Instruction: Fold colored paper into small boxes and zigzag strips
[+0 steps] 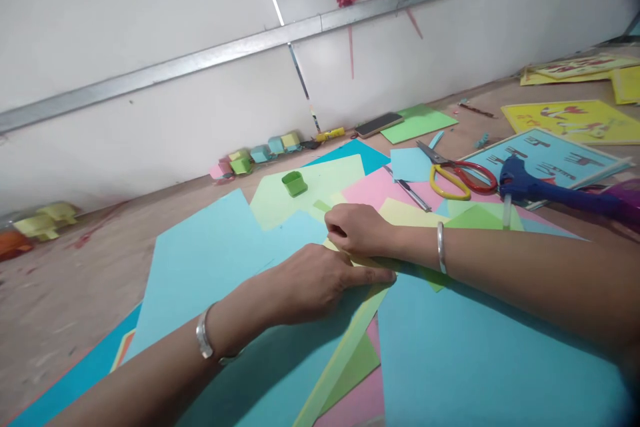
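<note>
Large light blue sheets (200,247) lie in front of me, with a pale yellow-green strip (345,360) running diagonally between them. My left hand (315,283) rests on the sheets near the strip's upper end, index finger stretched to the right and the other fingers curled under. Just above it, my right hand (357,230) is closed in a fist over the papers; whatever its fingers hold is hidden. A short green strip (323,205) shows beside that fist. Farther back, a small green paper box (295,183) sits on a pale green sheet (265,203).
Scissors (463,178), a cutter (414,195) and a blue glue gun (550,190) lie to the right. A phone (379,124) and small coloured paper boxes (260,153) line the wall. Decorated cards (575,121) are at the far right.
</note>
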`<state>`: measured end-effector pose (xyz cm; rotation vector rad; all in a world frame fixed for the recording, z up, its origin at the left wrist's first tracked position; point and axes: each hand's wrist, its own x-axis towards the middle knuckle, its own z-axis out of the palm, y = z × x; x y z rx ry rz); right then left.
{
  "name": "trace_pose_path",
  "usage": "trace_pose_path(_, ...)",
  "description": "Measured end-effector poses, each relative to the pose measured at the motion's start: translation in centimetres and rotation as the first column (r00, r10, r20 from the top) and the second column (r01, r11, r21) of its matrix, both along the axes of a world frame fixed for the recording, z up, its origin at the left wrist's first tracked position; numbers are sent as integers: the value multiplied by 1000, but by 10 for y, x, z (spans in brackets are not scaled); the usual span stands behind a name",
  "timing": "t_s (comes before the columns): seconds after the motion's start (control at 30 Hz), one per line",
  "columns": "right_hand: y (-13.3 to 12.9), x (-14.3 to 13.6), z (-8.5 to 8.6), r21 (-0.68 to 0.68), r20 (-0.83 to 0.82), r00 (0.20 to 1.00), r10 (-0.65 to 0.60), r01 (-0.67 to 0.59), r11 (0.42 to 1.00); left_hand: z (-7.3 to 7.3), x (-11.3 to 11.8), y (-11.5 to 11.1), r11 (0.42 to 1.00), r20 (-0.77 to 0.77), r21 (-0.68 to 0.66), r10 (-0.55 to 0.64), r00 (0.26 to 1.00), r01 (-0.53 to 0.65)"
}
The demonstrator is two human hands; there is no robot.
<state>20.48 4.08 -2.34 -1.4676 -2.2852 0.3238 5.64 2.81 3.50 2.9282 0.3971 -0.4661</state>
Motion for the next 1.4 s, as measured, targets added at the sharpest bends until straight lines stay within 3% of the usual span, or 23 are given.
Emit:
trace_pose_path(0.17,0,-1,0,-7,-1,1000,-3,3,1000,4,3,-6,998,-60,20,54,997,-53)
trace_pose_path(0.33,0,0,0,-13,-7,1000,0,0,1000,-8,-5,-10,996,16,91,24,1000,-25)
trace_pose_path(0.43,0,0,1,-25,-18,1000,2,-3,1000,-21,-16,-7,997,157,51,58,986,-66)
trace_pose_path(0.5,0,0,2,-42,-31,1000,-2,1,999,-29,-27,-3,992,300,-71,118,947,-102)
trace_pose_path(0.6,0,1,3,-64,-75,997,-12,7,998,-36,-46,3,964,543,-166,266,797,-209)
trace_pose_path(0.67,0,2,2,-71,-127,992,-18,9,997,-38,-56,5,915,638,-106,362,679,-389)
trace_pose_path(0.77,1,4,1,-71,-228,973,-36,20,997,-38,-65,5,776,669,-51,494,556,-628)
trace_pose_path(0.87,-1,4,1,-42,-335,939,-72,61,997,-38,-65,3,693,575,-144,639,510,-706)
trace_pose_path(1.0,-5,4,5,13,-448,889,-92,110,994,-42,-60,-1,632,433,-363,765,477,-684)
trace_pose_path(1.07,-8,4,8,30,-479,874,-84,112,993,-44,-59,-1,639,453,-433,764,459,-636)
trace_pose_path(1.13,-9,4,9,37,-489,869,-70,101,994,-46,-60,0,683,513,-434,724,462,-588)
trace_pose_path(1.23,-11,4,11,37,-458,888,-42,66,997,-48,-62,2,750,613,-353,637,466,-560)
trace_pose_path(1.4,-17,1,17,-19,-320,947,-20,15,1000,-52,-65,3,775,685,-222,556,472,-591)
